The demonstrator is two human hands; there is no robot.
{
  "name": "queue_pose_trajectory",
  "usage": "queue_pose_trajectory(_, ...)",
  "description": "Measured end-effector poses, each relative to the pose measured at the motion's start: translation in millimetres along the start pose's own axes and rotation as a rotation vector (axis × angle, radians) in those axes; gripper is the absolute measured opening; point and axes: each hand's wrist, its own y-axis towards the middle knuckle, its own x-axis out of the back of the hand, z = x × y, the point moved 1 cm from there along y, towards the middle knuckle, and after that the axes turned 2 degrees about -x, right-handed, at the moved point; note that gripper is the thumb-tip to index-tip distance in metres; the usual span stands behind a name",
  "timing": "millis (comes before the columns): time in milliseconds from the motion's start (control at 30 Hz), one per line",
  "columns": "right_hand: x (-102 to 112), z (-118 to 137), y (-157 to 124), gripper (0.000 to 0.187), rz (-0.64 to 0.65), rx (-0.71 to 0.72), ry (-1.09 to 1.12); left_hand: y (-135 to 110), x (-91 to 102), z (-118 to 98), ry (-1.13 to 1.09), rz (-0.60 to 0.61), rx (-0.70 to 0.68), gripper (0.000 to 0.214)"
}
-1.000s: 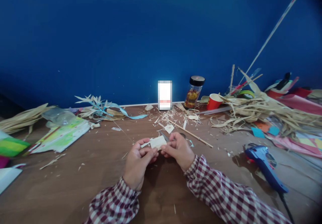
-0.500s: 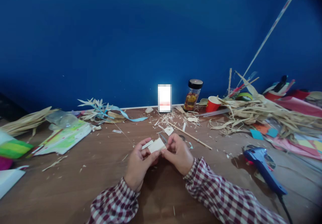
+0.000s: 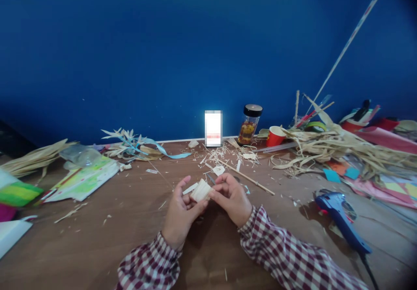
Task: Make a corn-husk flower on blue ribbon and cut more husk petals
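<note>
Between my two hands is a small pale piece (image 3: 201,190), straw-coloured and block-like, with fine lines across its face. My left hand (image 3: 183,209) pinches its left and lower side between thumb and fingers. On the other side, the thumb and fingertips of my right hand (image 3: 232,199) close on its right edge. Just beyond the piece lie a white strip (image 3: 190,188) and a pair of scissors (image 3: 211,178), mostly hidden behind my right hand. A thin stick (image 3: 247,177) rests on the table past my right hand.
Pale scraps (image 3: 221,154) litter the table's back. A lidded jar (image 3: 249,125) and red paper cup (image 3: 275,136) stand behind. Dried husks (image 3: 335,144) pile up at right, above a blue glue gun (image 3: 345,222) with its cord. A painted sheet (image 3: 84,177) lies left.
The pale piece has turned in my fingers, so a lined face now shows where a smooth one did. My left index finger has lifted slightly. The table things stay put.
</note>
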Motion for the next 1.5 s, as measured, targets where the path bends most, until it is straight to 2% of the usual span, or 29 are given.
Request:
queue_pose_trajectory(167,-0.6,5.1,-4.8,0.024,0.039,0.092,-0.109,1.6,2.5,-4.3,0.061,0.06,0.023,0.075)
queue_pose_trajectory(400,2.8,13.3,-7.5,0.029,0.099,0.171,-0.295,2.0,4.0,-5.9,0.194,0.182,0.005,0.038)
queue_pose_trajectory(500,4.4,12.1,-6.8,0.03,0.098,0.166,-0.31,2.1,4.5,-3.0,0.249,0.214,0.061,0.026)
queue_pose_trajectory(633,6.3,4.6,-3.7,0.034,0.106,0.104,-0.195,3.6,6.2,3.4,0.297,0.156,0.097,0.03)
queue_pose_trajectory(800,6.6,1.3,-0.4,0.032,0.094,0.046,-0.06,2.6,5.6,9.7,0.361,0.101,0.049,0.029)
queue_pose_trajectory(1000,7.4,4.0,0.4,0.034,0.049,0.0,-0.044,-0.3,3.6,15.7,0.439,0.039,-0.033,0.025)
queue_pose_trajectory(1300,6.4,2.1,0.8,0.035,0.043,0.005,-0.026,-1.4,2.8,11.6,0.511,0.051,-0.018,0.025)
queue_pose_trajectory(1400,12.0,5.2,6.0,0.034,-0.025,0.064,0.036,-3.7,-0.1,11.7,0.515,0.082,-0.046,0.02)
queue_pose_trajectory(1500,33.8,12.7,16.8,0.032,-0.242,0.179,0.064,-5.5,-2.2,12.8,0.548,0.081,-0.136,0.018)
